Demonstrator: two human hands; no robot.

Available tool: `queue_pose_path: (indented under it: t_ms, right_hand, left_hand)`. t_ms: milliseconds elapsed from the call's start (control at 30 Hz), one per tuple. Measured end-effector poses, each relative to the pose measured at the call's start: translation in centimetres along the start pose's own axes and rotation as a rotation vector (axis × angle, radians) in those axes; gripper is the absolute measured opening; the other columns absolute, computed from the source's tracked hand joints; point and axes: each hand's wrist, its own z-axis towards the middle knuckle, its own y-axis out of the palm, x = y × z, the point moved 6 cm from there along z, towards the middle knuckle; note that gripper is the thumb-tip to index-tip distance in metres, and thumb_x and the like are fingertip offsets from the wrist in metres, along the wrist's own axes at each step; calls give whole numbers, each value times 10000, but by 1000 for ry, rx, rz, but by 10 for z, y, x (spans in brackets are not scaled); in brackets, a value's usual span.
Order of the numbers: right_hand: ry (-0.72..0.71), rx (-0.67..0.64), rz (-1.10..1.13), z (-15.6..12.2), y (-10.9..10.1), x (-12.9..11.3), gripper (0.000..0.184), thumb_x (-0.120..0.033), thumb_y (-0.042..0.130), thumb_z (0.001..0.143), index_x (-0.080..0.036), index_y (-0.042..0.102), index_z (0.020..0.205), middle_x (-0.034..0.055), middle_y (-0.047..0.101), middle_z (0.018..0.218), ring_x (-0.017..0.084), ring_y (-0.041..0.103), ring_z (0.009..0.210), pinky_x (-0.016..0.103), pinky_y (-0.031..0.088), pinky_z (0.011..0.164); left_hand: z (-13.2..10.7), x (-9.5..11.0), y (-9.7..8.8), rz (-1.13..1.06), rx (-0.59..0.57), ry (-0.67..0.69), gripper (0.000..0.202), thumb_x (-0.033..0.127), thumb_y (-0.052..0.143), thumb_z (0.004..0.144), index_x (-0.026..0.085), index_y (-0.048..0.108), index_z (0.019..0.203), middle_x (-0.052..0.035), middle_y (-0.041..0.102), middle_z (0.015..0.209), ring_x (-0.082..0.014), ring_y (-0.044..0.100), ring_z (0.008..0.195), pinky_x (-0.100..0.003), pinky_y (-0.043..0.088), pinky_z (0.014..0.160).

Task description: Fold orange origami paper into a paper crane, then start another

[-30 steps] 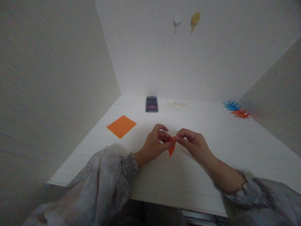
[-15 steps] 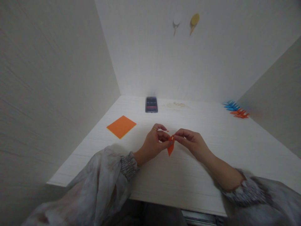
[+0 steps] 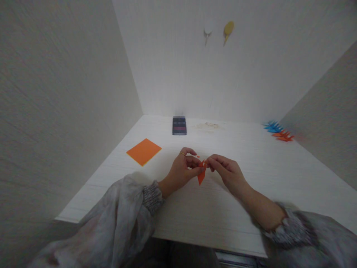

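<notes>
A small folded piece of orange paper (image 3: 201, 177) is between my hands, its pointed end hanging down toward me. My left hand (image 3: 187, 165), with a ring on one finger, pinches it between thumb and fingers. From the other side, my right hand (image 3: 224, 166) has thumb and forefinger closed at the paper's upper edge, by a narrow strip. Part of the fold is hidden behind my left fingers. To the left lies a stack of flat square orange paper (image 3: 144, 152).
At the back of the white table (image 3: 117, 182) stands a dark blurred box-like item (image 3: 179, 125). Blue folded paper figures (image 3: 273, 127) and orange folded paper figures (image 3: 283, 136) line the right side. A yellow hook (image 3: 229, 28) and a white hook (image 3: 208, 29) are on the back wall.
My right fingers have shifted slightly at the paper's upper edge, with the thumb now more bent over. My left hand keeps its pinch. The whole view has tipped a little.
</notes>
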Motion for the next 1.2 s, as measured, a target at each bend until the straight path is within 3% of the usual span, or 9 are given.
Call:
queue_pose_path:
  t_ms: [233,400,567,667,867,1000,1133,1200]
  right_hand:
    - [10,-20,-40,3,1,1,144,-324,549,752,-185,562,720,-4,554,661,125,486,625,250,378,590]
    - [-54,-33,-120,0,3,-5,145,-286,515,776,-190,529,668,-15,515,614,118,463,595,243,371,563]
    - [-142,111,-208,-3,-5,-13,135,-270,500,793,-198,525,682,5,518,635,131,466,613,263,385,589]
    - [-190,196,-198,-4,-9,-13,132,-271,493,800,-205,508,686,14,523,663,140,479,634,277,397,614]
    - [-227,171,-177,-5,-6,-12,138,-260,505,792,-205,493,666,9,517,669,138,480,631,274,392,608]
    - [-242,104,-124,-5,-7,-14,122,-284,528,780,-205,518,688,5,510,672,140,477,644,272,396,621]
    - [-129,152,-53,1,-18,-4,197,-356,455,820,-202,577,806,24,566,784,154,510,752,279,404,706]
    - [-46,78,0,5,-16,4,264,-389,415,836,-197,596,848,33,590,829,158,526,784,287,408,740]
  left_hand:
    - [1,-3,-1,10,-13,2,442,200,693,615,181,339,878,18,611,684,-82,558,558,-211,425,549]
    - [1,-4,1,38,-39,-9,440,220,692,624,185,336,880,18,606,687,-90,561,572,-220,430,558]
    - [2,3,-5,147,58,109,417,245,701,611,174,390,880,-24,576,851,-120,565,764,-272,439,701]
    - [3,1,-10,266,135,82,431,310,723,565,166,448,864,-13,525,845,-109,528,743,-245,429,663]
    - [6,-10,-1,127,-2,-105,311,395,640,646,140,474,709,32,493,630,-64,467,549,-214,405,546]
    - [6,-8,1,72,-3,-148,318,388,670,608,131,500,687,38,504,589,-53,457,493,-199,390,501]
    - [4,-6,4,47,-72,-156,296,387,657,624,125,548,707,19,543,626,-51,454,496,-189,373,491]
    - [3,-6,5,39,-114,-153,278,380,643,642,126,561,719,13,549,644,-53,455,505,-189,371,496]
